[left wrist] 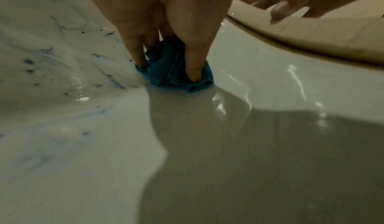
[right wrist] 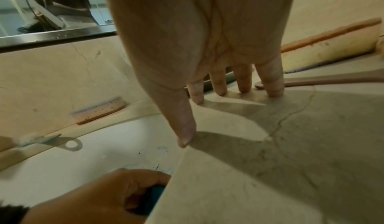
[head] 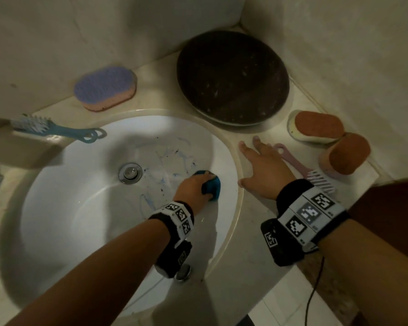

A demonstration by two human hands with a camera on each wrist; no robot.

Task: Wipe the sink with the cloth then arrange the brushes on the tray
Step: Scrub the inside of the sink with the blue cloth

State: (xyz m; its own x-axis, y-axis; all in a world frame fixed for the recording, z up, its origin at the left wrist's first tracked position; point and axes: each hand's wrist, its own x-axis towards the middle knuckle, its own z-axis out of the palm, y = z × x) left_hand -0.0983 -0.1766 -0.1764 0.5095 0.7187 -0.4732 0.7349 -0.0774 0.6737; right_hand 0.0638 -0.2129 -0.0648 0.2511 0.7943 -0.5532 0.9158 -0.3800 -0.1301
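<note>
Left hand (head: 193, 187): grip clamped on bunched blue cloth (left wrist: 176, 68), pressed against sink (head: 68, 208) right wall. Right hand (head: 264, 170): fingers spread flat on table (head: 252, 231).

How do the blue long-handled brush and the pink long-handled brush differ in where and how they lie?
The blue long-handled brush lies left of the white sink, its looped handle end jutting over the basin; the pink long-handled brush lies right of it, wholly on the counter. The pink brush's handle passes under the right hand; no hand is near the blue one. Neither is on the dark round tray.
</note>
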